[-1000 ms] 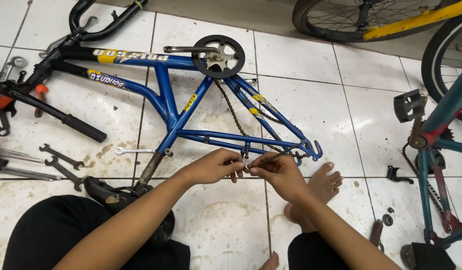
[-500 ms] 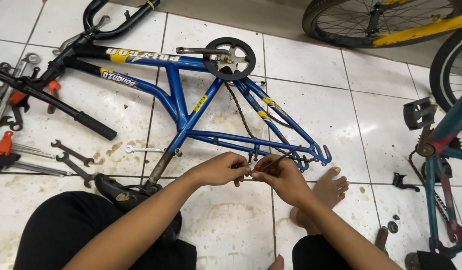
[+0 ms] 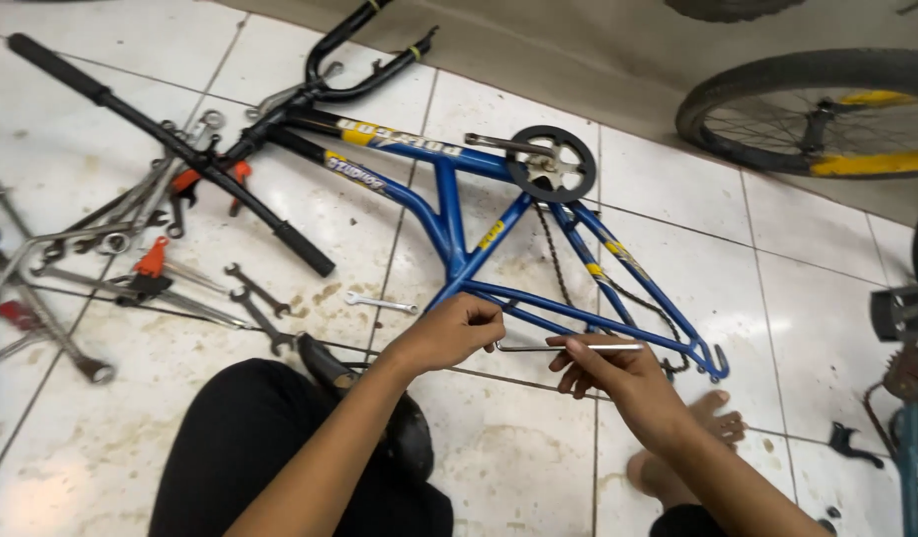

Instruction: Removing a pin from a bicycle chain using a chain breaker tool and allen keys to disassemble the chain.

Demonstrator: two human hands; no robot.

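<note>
Left hand (image 3: pixel 457 333) and right hand (image 3: pixel 603 366) each pinch one end of a thin metal rod (image 3: pixel 568 347), held level between them; blue bike frame (image 3: pixel 449 214) at 12 o'clock, wrenches (image 3: pixel 255 298) at 9

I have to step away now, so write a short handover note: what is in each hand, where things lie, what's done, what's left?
Left hand: pinching one end of the thin metal rod.
Right hand: holding the same rod further along.
Blue bicycle frame lies flat on the white tiled floor, wheels off, chain hanging loose.
Wrenches lie left.
Left: cannot tell from here.
</note>
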